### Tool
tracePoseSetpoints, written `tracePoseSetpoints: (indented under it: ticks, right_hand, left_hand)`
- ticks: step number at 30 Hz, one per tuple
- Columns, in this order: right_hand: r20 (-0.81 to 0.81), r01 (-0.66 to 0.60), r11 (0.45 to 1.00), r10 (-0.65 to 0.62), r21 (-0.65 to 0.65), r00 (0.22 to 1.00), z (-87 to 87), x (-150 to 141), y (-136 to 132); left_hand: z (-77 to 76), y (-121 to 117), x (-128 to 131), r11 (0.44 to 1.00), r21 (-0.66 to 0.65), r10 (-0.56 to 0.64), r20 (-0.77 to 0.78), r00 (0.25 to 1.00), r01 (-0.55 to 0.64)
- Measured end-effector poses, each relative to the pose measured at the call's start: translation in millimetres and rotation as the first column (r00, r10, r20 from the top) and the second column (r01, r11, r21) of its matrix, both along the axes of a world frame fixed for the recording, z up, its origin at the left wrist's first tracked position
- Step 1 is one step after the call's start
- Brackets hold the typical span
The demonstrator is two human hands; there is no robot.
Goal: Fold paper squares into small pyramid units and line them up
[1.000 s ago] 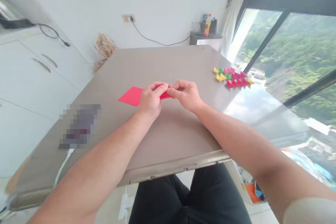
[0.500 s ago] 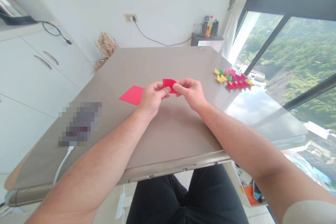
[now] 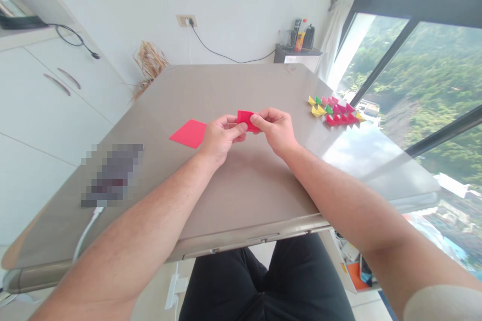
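A small piece of folded red paper is held up between my two hands, above the table. My left hand pinches its left side between thumb and fingers. On its right side my right hand grips it the same way, the thumb pressed on the near face. Fingertips cover parts of the paper, so its folds are hard to make out. A flat sheet of red paper lies on the table just left of my left hand, its right end hidden behind that hand.
Several small folded paper boats in yellow, green, pink and red stand in rows at the table's right. A blurred-out dark device with a white cable lies at the left of the table. Windows rise on the right.
Both hands and the folded paper have shifted very slightly to the right in view. The right thumb sits a little further over the paper. The grip of both hands is unchanged.
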State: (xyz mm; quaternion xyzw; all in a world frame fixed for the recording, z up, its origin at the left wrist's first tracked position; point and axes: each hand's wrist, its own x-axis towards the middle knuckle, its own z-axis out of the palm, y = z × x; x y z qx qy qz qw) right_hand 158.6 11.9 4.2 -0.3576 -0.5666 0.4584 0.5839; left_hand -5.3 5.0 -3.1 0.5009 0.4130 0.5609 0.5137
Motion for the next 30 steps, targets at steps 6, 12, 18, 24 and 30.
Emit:
tracePoseSetpoints:
  ticks: [6,12,18,24,30]
  right_hand:
    - [-0.055,0.003,1.0,-0.002,0.019,0.998,1.0,-0.6,0.9]
    - [-0.057,-0.029,1.0,0.029,-0.004,0.998,3.2,-0.9,-0.2]
    - [0.084,0.012,1.0,-0.011,-0.008,0.996,1.3,3.4,1.2]
    - [0.137,0.022,1.0,-0.021,-0.001,0.99,1.5,4.3,1.3]
    - [0.224,0.022,1.0,-0.026,0.02,0.974,-2.3,8.6,5.4]
  left_hand:
    - [0.7,-2.1,2.0,0.997,0.077,0.015,-0.002,1.0,-0.014]
    - [0.6,-0.3,0.1,0.984,0.16,0.086,-0.078,0.993,-0.073]
    - [4.0,-0.9,-3.5,0.984,0.175,0.068,-0.177,0.982,-0.037]
    - [6.0,-0.4,-3.9,0.984,0.174,0.073,-0.158,0.985,-0.045]
    - [1.7,2.9,-8.9,0.982,0.187,0.012,-0.264,0.964,0.039]
